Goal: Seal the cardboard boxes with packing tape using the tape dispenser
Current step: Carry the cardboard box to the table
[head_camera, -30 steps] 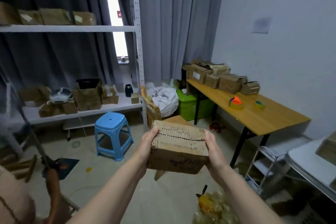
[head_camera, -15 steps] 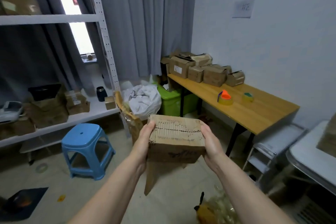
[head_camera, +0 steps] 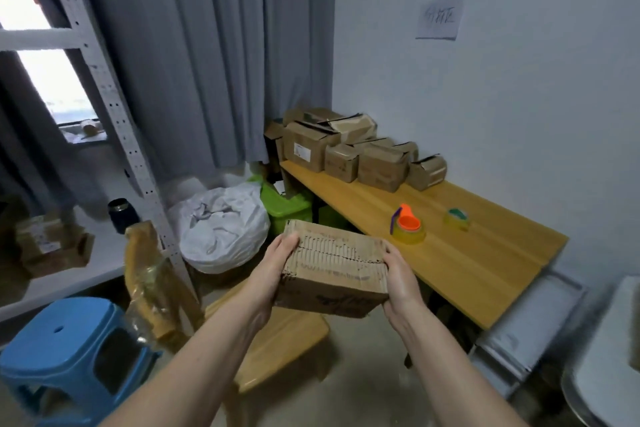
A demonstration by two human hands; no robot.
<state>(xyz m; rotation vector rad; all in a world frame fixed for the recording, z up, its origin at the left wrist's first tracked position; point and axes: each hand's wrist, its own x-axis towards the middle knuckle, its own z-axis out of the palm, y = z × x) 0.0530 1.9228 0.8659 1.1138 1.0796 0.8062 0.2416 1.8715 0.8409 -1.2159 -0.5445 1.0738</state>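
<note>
Cardboard box (head_camera: pixel 334 265) gripped between left hand (head_camera: pixel 273 270) and right hand (head_camera: pixel 401 282), fingers curled round ends.

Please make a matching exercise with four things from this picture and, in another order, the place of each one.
Things:
1. cardboard box
2. tape dispenser
3. blue stool
4. paper sheet

Places:
A. on the wall
B. on the floor, lower left
C. on the wooden table
D. between the left hand and right hand

Pairs: 1-D, 2-C, 3-B, 4-A
</note>
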